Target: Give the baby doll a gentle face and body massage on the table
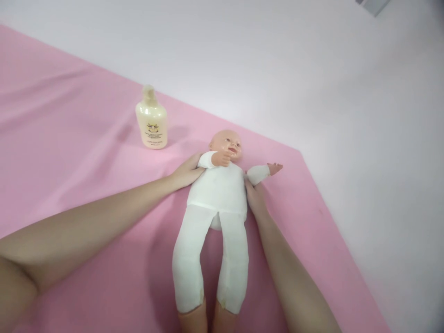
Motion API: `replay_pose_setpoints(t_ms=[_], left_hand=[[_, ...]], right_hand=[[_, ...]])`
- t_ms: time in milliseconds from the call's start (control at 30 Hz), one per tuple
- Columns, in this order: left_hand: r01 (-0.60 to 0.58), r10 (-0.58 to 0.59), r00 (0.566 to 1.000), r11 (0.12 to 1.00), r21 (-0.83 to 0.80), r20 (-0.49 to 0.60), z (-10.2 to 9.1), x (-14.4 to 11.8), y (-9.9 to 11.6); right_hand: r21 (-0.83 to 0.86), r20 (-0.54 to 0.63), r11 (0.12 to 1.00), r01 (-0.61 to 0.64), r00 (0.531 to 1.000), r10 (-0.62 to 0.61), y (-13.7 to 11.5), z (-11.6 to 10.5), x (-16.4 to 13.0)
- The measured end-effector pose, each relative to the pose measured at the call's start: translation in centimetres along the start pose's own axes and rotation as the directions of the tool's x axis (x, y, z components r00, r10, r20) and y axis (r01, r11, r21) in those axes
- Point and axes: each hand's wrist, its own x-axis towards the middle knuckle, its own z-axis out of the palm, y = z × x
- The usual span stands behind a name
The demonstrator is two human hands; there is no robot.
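A baby doll [217, 189] with a white cloth-like body lies face up on a pink sheet, its bare feet end running out of the bottom of the view. My left hand [190, 172] grips the doll's side at the armpit, its fingers hidden behind the shoulder and arm. On the other side my right hand [255, 196] holds the doll under its outstretched arm, with most fingers tucked out of sight. One doll arm bends across the chest near the chin.
A cream pump bottle [152, 122] with a printed label stands on the pink sheet [86, 134] beyond my left hand. Past the sheet's edge lies a white surface [347, 101]. A grey object [374, 5] shows at the top right.
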Motion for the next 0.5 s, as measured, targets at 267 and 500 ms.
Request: replay_pose_setpoints(t_ms=[267,500], left_hand=[[-0.019,0.019,1.0,1.0,-0.021,-0.004,0.0,-0.18,-0.24],[0.011,-0.01,1.0,1.0,0.003,-0.01,-0.05,-0.26,-0.2]], right_hand=[[0.018,0.006,0.994,-0.106,0.994,0.106,0.01,-0.25,0.36],[0.047,0.017,0.996,-0.08,0.997,0.079,0.06,-0.24,0.22]])
